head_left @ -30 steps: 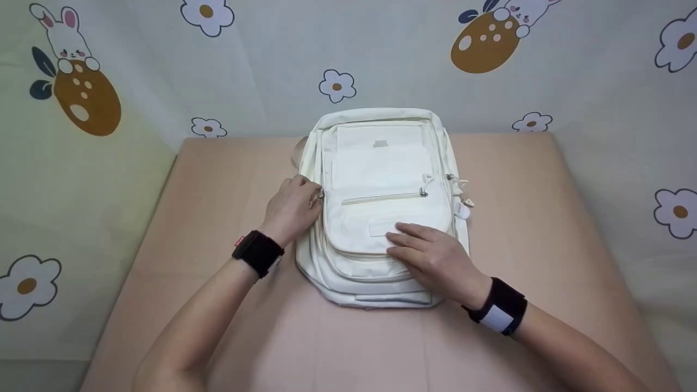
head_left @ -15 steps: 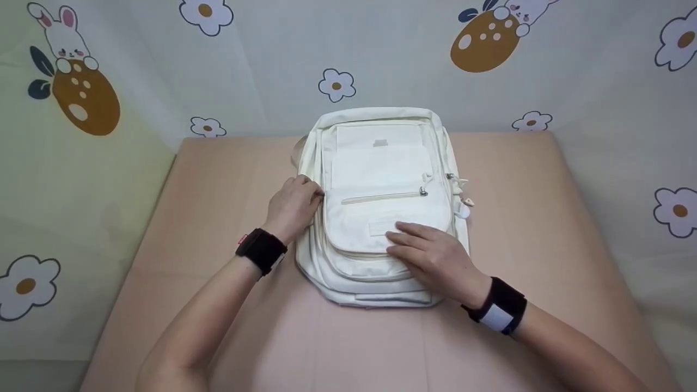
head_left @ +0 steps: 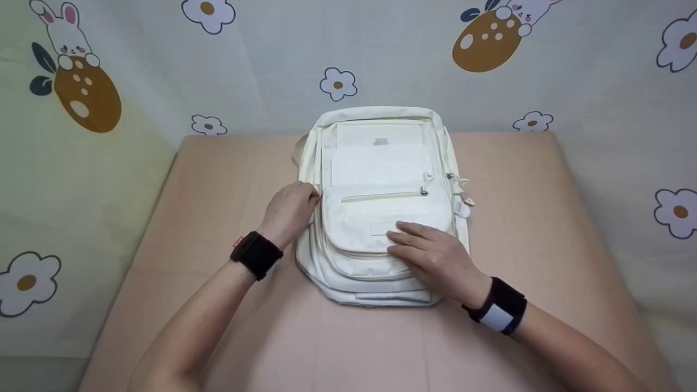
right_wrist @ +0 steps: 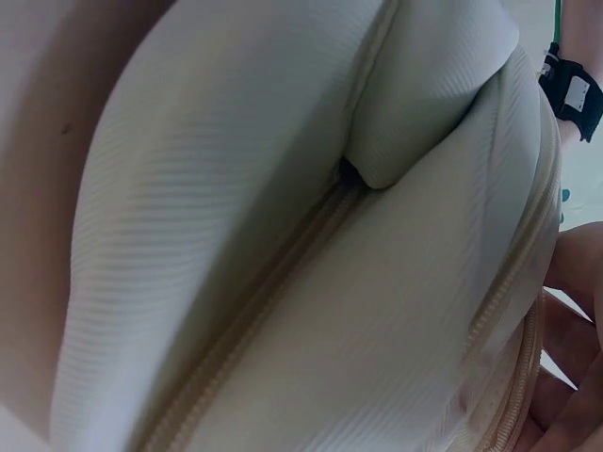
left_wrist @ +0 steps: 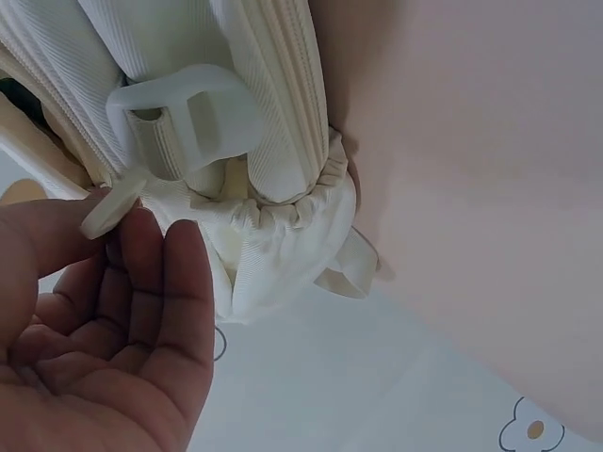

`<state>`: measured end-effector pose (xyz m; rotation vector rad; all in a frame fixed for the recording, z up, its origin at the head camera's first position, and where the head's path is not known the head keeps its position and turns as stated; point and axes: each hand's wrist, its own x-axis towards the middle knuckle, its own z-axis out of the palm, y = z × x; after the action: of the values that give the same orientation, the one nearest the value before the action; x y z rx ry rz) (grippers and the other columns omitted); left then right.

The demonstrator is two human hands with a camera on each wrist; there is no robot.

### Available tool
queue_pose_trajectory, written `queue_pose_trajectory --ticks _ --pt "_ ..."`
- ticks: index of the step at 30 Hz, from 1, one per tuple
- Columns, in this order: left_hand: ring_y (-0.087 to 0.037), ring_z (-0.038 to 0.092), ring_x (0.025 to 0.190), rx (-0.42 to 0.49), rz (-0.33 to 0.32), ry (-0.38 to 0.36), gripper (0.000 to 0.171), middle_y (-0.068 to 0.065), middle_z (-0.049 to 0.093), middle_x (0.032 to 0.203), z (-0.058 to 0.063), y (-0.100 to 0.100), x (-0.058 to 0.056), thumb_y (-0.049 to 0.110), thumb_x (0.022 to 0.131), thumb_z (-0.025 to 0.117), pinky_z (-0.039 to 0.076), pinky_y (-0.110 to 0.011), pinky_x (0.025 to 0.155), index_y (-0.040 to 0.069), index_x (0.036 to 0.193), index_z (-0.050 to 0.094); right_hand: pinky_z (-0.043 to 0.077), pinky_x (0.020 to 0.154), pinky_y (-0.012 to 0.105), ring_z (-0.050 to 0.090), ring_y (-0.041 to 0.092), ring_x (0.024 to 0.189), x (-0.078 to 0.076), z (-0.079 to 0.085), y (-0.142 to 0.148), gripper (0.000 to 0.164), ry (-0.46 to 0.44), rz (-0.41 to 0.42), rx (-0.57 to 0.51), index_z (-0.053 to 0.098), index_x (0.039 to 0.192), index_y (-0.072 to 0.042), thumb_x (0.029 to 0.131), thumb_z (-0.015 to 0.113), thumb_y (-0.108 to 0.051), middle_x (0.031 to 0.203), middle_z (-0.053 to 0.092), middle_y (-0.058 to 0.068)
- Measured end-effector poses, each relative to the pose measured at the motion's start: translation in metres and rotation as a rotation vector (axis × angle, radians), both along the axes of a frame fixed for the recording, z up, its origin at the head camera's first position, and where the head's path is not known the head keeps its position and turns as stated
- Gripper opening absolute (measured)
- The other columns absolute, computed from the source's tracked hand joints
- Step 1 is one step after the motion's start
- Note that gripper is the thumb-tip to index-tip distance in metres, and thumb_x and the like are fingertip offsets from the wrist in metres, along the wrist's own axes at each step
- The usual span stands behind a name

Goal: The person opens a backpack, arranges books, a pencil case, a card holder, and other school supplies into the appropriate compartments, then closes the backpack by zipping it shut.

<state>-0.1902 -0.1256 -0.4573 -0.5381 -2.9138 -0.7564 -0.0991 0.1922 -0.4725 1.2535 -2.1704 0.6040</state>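
A cream backpack (head_left: pixel 381 163) lies front up, its top toward the wall. At its left side my left hand (head_left: pixel 287 213) pinches a pale zipper pull (left_wrist: pixel 115 205) between thumb and index finger, the other fingers curled loosely. Beside that hand, in the left wrist view, are a white plastic buckle (left_wrist: pixel 221 118) and a gathered side pocket (left_wrist: pixel 283 245). My right hand (head_left: pixel 438 261) rests on the lower front pocket with its fingers extended. In the right wrist view, part of the right hand (right_wrist: pixel 575 367) shows by the bag's zippers (right_wrist: pixel 273 301).
The bag lies on a table (head_left: pixel 239 163) with a pinkish-beige cover. A pale curtain (head_left: pixel 272 54) printed with rabbits and flowers surrounds the back and sides. Small charms (head_left: pixel 463 207) hang at the bag's right edge.
My left hand has shifted slightly down along the bag's left side and a little to the left. The right hand and the bag have stayed in place.
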Motion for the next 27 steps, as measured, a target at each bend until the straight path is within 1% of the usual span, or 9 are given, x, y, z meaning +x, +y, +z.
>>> queue_pose_trajectory --ticks 6,14,16,18,20,24,27 --pt "-0.026 0.062 0.078 -0.018 -0.048 0.078 0.009 -0.01 0.067 0.088 0.0 -0.001 0.018 0.01 0.099 0.067 0.051 -0.041 0.069 0.003 0.095 0.071 0.055 0.094 0.044 0.065 0.032 0.12 0.0 0.0 0.0 0.02 0.003 0.002 -0.011 0.078 0.11 -0.009 0.09 0.074 -0.004 0.124 0.072 0.008" --pt "-0.024 0.061 0.076 -0.003 -0.096 0.123 0.006 -0.006 0.065 0.084 -0.002 -0.003 0.052 0.008 0.097 0.07 0.051 -0.039 0.067 0.006 0.091 0.07 0.055 0.094 0.044 0.065 0.032 0.12 0.0 0.001 0.0 0.022 -0.009 -0.001 -0.002 0.078 0.11 -0.008 0.089 0.075 -0.003 0.125 0.072 0.008" --pt "-0.024 0.061 0.076 0.002 -0.108 0.125 0.006 -0.005 0.066 0.083 -0.002 -0.002 0.059 0.008 0.097 0.069 0.05 -0.039 0.066 0.007 0.091 0.07 0.055 0.094 0.045 0.065 0.032 0.12 0.001 0.002 0.0 0.022 -0.009 -0.002 0.0 0.078 0.11 -0.008 0.089 0.076 -0.003 0.125 0.072 0.008" --pt "-0.023 0.061 0.076 0.011 -0.112 0.124 0.006 -0.004 0.066 0.083 -0.002 -0.002 0.063 0.007 0.096 0.069 0.05 -0.039 0.065 0.008 0.09 0.07 0.055 0.094 0.045 0.065 0.033 0.12 0.001 0.002 0.0 0.022 -0.008 -0.004 -0.001 0.078 0.11 -0.008 0.089 0.076 -0.003 0.124 0.072 0.008" --pt "-0.023 0.06 0.075 0.012 -0.113 0.125 0.007 -0.003 0.065 0.082 -0.003 -0.002 0.064 0.006 0.096 0.069 0.05 -0.038 0.065 0.008 0.09 0.068 0.055 0.094 0.045 0.065 0.033 0.119 0.001 0.003 0.0 0.022 -0.007 -0.007 -0.001 0.078 0.11 -0.008 0.089 0.075 -0.002 0.123 0.072 0.008" --pt "-0.022 0.057 0.072 0.007 -0.115 0.13 0.007 -0.002 0.06 0.079 -0.006 -0.002 0.064 0.004 0.094 0.069 0.048 -0.037 0.062 0.007 0.089 0.065 0.055 0.095 0.045 0.066 0.033 0.119 0.0 0.004 -0.001 0.023 -0.009 -0.004 0.0 0.078 0.111 -0.008 0.089 0.075 -0.003 0.123 0.072 0.009" --pt "-0.022 0.055 0.072 0.004 -0.121 0.118 0.006 -0.003 0.058 0.08 -0.008 -0.002 0.063 0.002 0.093 0.068 0.047 -0.037 0.062 0.005 0.09 0.063 0.054 0.096 0.045 0.065 0.033 0.12 0.001 0.006 0.001 0.025 -0.011 0.004 0.007 0.077 0.114 -0.008 0.089 0.075 -0.004 0.125 0.072 0.01"
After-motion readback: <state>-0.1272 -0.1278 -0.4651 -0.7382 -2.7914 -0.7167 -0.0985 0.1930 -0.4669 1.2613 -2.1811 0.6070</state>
